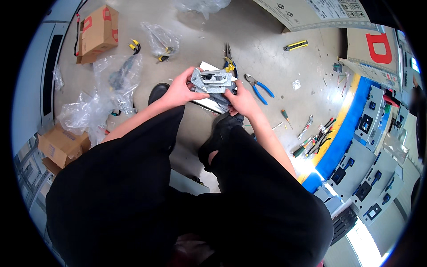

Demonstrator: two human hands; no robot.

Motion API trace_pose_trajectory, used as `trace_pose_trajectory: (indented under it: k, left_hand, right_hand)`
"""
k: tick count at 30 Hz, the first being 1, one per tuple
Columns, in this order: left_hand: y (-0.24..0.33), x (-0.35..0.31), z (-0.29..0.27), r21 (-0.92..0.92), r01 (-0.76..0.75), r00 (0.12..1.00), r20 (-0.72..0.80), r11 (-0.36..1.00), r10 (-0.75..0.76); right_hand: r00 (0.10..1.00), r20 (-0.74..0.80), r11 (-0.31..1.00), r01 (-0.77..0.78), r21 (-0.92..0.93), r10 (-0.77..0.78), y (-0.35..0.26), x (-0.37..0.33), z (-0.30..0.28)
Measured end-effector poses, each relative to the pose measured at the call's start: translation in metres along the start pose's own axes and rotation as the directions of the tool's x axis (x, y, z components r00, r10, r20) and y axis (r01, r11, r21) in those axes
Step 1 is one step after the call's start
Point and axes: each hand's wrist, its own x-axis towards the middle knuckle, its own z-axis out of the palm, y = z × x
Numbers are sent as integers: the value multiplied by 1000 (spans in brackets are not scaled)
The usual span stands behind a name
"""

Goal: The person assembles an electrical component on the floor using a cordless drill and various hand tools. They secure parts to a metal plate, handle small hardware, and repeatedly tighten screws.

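Between both hands I hold a grey metal bracket-like mechanism (212,81) with slots and folded plates, above the floor in front of my shoes. My left hand (183,87) closes on its left side, thumb along the near edge. On the opposite side my right hand (241,99) grips the lower right part, where something dark shows under the metal. Beneath lies a white flat piece (209,103), mostly covered by the mechanism and hands. Just beyond are pliers with dark jaws (228,52) and a bit of yellow wire (229,66).
Blue-handled cutters (259,88), a yellow utility knife (296,45) and a screwdriver (286,116) lie on the floor to the right. More hand tools (316,140) sit by the yellow-blue edge strip. Leftward are plastic bags (84,113) and cardboard boxes (100,33). Grey panels (369,178) stand far right.
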Motion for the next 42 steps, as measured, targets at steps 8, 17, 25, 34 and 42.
trace_pose_trajectory:
  k: [8,17,25,34,42]
  left_hand:
    - [20,15,-8,299,-24,992,126,954,-15]
    - [25,21,0,667,-184,979,194,722,70]
    - [31,24,-3,660,-169,975,218,732,28]
    - [48,33,-10,735,-202,950,309,647,-54]
    - [43,19,-6,733,-85,985,165,675,-55]
  right_hand:
    - [978,-169,992,125,16,-121,28,2,-25]
    - [815,-203,830,486,-272,-544,27,-22,3]
    - [848,-198,851,419,-318,-491,26,-21,-2]
    - [846,-244,855,377,-356,-475,26,-30,-2]
    - [889,-299,937,331,-108,-348,38,-29,10]
